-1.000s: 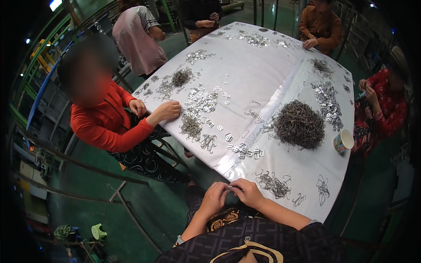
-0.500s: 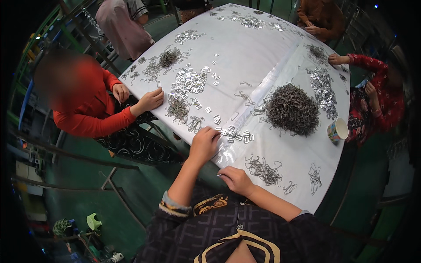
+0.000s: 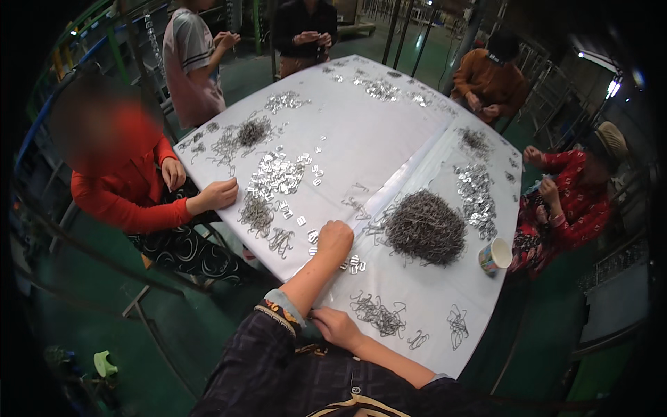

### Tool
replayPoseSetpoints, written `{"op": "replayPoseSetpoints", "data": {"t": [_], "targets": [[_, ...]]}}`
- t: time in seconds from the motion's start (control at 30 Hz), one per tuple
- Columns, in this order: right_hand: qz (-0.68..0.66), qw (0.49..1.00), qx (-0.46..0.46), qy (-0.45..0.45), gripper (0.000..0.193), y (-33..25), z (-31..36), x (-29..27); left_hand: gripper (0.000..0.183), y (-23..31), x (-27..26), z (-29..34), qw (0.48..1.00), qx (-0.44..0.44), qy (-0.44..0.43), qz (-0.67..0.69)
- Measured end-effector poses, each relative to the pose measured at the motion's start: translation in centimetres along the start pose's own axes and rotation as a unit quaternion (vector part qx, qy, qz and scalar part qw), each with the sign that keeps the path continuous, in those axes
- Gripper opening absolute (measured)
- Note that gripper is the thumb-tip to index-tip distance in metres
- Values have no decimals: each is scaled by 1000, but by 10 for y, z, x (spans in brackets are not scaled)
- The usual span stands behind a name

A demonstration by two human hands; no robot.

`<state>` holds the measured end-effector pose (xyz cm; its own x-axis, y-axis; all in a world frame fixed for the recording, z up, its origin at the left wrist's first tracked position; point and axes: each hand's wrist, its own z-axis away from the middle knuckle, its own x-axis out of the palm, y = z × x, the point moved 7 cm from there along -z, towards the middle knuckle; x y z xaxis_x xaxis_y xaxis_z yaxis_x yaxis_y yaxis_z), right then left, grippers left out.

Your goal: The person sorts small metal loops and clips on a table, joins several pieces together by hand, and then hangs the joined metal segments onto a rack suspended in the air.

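My left hand point(image 3: 335, 240) is reaching in over the white-covered table, its fingers curled down and the fingertips hidden beneath it. Close around it lie flat silver buckles point(image 3: 356, 265), a few of them partly covered by my wrist. At the table's near edge my right hand point(image 3: 338, 327) is closed in a pinch beside my left sleeve, and what its fingertips hold cannot be made out. A loose pile of bent wire hooks point(image 3: 377, 314) lies just beyond the right hand. Two smaller bunches of wire hooks point(image 3: 418, 340) are to its right.
A large heap of dark wire hooks point(image 3: 425, 227) stands right of centre, with a paper cup point(image 3: 495, 256) near the right edge. More buckles point(image 3: 279, 173) and hooks point(image 3: 256, 215) lie on the left. Co-workers sit or stand around the table point(image 3: 347, 139), one in red point(image 3: 132, 187) close by.
My view has tilted up, showing more of the far side. My left hand has moved farther in over the table. My right hand stays by the near edge; the silver piece at its fingertips no longer shows.
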<state>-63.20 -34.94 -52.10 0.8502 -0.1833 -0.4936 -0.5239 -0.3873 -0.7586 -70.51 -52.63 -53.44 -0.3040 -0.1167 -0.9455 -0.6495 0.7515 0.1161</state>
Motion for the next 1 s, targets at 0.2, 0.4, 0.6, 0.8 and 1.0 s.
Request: {"op": "replayPoseSetpoints", "data": {"t": [0.2, 0.4, 0.6, 0.8, 1.0], "targets": [[-6, 1000, 11, 2, 16, 3, 3, 4, 11, -35, -61, 54, 960, -86, 68, 256], [-20, 997, 75, 8, 15, 10, 0, 3, 10, -61, -106, 167, 834, -199, 95, 505], [-111, 977, 180, 9, 10, 20, -1, 11, 9, -56, -110, 228, 819, -186, 137, 525], [-115, 977, 181, -13, 10, 6, -1, 18, 8, -46, -115, 235, 856, -165, 114, 477], [-130, 972, 193, -2, 10, 2, 2, 28, 9, -44, -112, 239, 869, -182, 126, 443]]}}
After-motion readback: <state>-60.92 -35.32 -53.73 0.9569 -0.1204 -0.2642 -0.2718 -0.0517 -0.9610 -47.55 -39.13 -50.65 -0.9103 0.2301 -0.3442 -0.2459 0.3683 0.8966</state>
